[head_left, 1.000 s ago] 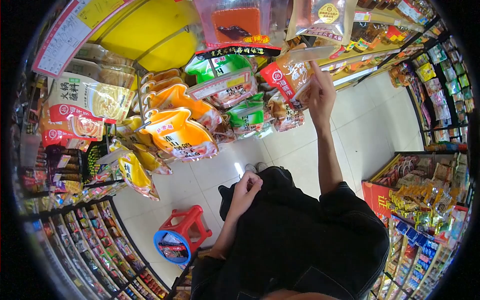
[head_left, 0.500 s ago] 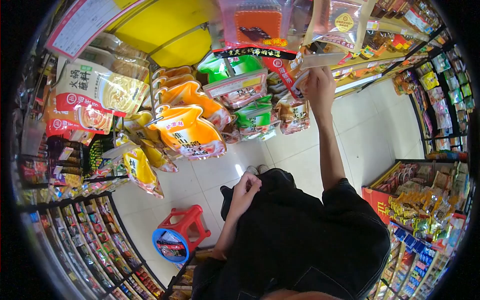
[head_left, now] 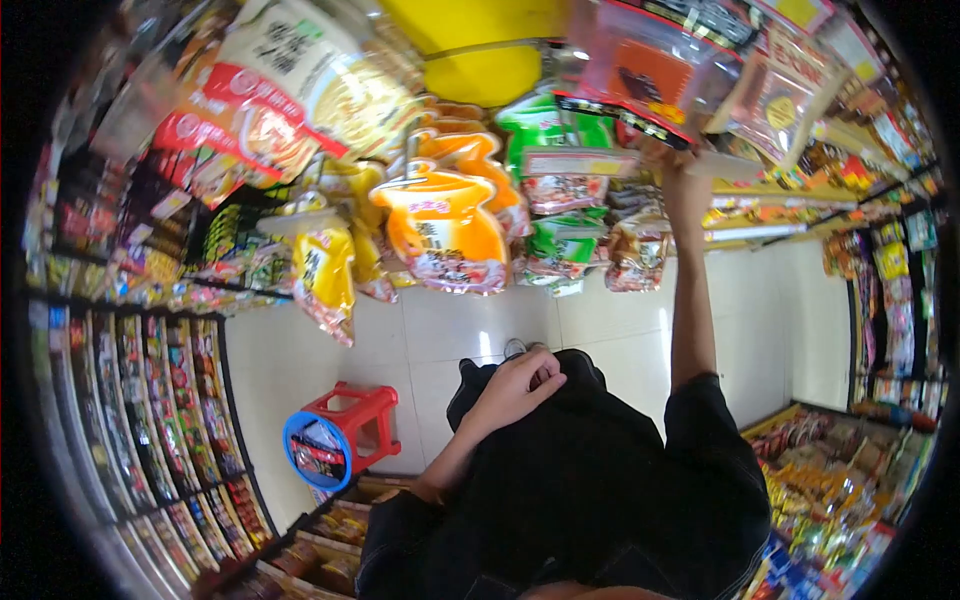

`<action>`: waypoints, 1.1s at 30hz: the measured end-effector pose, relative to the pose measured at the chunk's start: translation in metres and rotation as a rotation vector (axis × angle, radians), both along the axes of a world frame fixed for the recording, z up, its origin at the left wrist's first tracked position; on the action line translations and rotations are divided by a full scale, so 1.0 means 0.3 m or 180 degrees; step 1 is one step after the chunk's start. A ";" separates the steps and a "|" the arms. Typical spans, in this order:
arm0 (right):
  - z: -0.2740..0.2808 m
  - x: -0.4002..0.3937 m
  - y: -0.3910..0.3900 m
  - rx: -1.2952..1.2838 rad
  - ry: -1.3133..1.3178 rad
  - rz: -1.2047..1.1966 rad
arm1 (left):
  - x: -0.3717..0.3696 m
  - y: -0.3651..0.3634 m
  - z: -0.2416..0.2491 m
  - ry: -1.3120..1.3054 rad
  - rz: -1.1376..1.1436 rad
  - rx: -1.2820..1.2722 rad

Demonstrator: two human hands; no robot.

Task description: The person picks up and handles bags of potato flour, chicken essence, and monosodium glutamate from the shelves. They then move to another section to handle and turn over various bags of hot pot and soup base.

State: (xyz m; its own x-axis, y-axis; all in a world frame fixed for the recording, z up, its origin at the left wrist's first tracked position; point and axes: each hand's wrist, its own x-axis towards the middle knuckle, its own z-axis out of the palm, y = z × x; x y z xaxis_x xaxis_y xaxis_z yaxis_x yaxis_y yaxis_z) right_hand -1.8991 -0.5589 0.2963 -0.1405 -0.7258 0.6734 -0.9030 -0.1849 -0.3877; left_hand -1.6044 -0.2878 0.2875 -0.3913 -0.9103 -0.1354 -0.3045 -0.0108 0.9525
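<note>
My right hand [head_left: 684, 182] is raised high among hanging snack packets. Its fingers reach up behind a clear packet with a red filling [head_left: 640, 75] and beside a pale price strip [head_left: 735, 166], so its grip is hidden. Just left of that hand hang green packets [head_left: 545, 125] and a brownish packet [head_left: 635, 255]. My left hand [head_left: 520, 385] rests low against my black clothing [head_left: 600, 480], with the fingers curled and nothing seen in them.
Orange pouches [head_left: 445, 225] and yellow packets [head_left: 325, 275] hang at the centre left. Shelves of small goods [head_left: 160, 400] run along the left, more shelves [head_left: 850, 480] at the lower right. A red stool [head_left: 355, 420] with a blue basket [head_left: 315, 450] stands on the white tiled floor [head_left: 600, 330].
The view has swung left and up. My right hand rose from holding a red-orange packet in front of the display to reaching up behind the packets. The left hand stayed at my waist.
</note>
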 end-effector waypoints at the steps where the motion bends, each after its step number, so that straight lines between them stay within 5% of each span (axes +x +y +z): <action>1: 0.016 0.015 0.054 -0.0100 -0.0104 -0.0048 | 0.024 -0.002 0.023 0.0055 0.0022 -0.0196; 7: 0.035 0.074 0.395 -0.0127 -0.0866 0.0610 | 0.288 -0.104 0.388 0.0365 0.0909 -0.1417; 16: -0.039 0.201 0.627 0.0501 -0.1836 0.1006 | 0.523 -0.374 0.795 -0.0829 0.2482 -0.2756; 21: -0.073 0.214 0.692 0.0585 -0.1972 0.1163 | 0.585 -0.566 0.829 -0.1769 0.2666 -0.3452; 24: -0.103 0.200 0.720 0.0731 -0.2009 0.1169 | 0.553 -0.601 0.861 -0.1743 0.2888 -0.2791; 28: -0.121 0.183 0.749 0.0915 -0.2139 0.1107 | 0.518 -0.627 0.842 -0.1266 0.3043 -0.3559; 29: -0.125 0.181 0.752 0.0920 -0.2117 0.1088 | 0.561 -0.645 0.827 -0.2024 0.3251 -0.3732; 32: -0.146 0.178 0.742 0.0898 -0.2087 0.1085 | 0.572 -0.649 0.821 -0.1142 0.2932 -0.3349; 33: -0.154 0.178 0.739 0.0901 -0.2081 0.1101 | 0.551 -0.624 0.837 -0.0283 0.2531 -0.2765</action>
